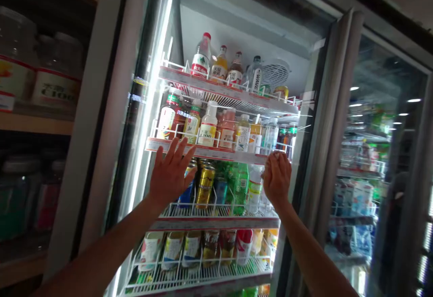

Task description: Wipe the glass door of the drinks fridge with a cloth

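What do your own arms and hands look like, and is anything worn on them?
The left hand and right hand are ungloved, with no ring, watch or bracelet showing. The left forearm and right forearm are bare; no sleeves or cables are visible.

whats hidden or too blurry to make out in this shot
All in the head view:
- What, if anything, the right hand grips: hidden by its curled fingers.
- Upper part of the blue can: partly covered by the left hand.
- Large bottle at far left: cut off by the left edge, dark and blurred.
- Goods in the fridge at right: blurred, with reflections.
- Green item at the very bottom: cut off by the lower edge.
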Demonstrator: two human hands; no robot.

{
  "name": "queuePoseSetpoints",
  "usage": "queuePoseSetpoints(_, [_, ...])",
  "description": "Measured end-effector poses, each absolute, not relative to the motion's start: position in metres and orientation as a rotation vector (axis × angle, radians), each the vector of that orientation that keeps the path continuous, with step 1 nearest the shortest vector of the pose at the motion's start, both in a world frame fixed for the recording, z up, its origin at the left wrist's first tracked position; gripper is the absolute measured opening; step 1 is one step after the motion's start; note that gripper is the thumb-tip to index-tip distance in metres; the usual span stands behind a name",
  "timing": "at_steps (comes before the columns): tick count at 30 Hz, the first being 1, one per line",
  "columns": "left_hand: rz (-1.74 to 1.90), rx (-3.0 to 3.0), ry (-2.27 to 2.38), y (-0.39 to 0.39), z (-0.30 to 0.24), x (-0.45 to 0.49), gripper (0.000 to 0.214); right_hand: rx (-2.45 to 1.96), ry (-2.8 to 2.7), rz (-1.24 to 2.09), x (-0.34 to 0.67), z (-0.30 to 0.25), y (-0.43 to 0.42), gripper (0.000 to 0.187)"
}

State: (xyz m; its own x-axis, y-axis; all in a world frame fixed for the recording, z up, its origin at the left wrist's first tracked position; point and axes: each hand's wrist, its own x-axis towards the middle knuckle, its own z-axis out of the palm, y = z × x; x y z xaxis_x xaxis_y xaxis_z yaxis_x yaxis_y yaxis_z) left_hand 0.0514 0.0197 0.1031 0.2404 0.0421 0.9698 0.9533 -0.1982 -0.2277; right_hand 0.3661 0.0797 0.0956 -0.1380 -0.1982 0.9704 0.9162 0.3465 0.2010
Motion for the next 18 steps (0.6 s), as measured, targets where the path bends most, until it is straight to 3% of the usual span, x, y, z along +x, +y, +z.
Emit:
queuePoseSetpoints(3, [-1.131, -1.507, -0.985, 0.02, 0.103, 0.051, 0.064, -0.767, -1.276, -1.076, 0.381, 0.107, 0.085, 0.046])
queuePoseSetpoints(9, [-1.115, -1.517, -0.997, 0.019, 0.103, 0.051, 0.066, -0.729, -1.349, -1.108, 0.391, 0.073, 0.084, 0.049])
queuePoseSetpoints(15, [-1.159, -1.531, -0.998, 0.019, 0.104, 0.053, 0.064, -0.781, -1.243, -1.02, 0.414, 0.115, 0.097, 0.043])
queuePoseSetpoints(18, [-1.171, -1.535, -0.992, 0.019, 0.103, 0.053, 0.064, -0.812, -1.235, -0.97, 0.417, 0.1, 0.094, 0.044])
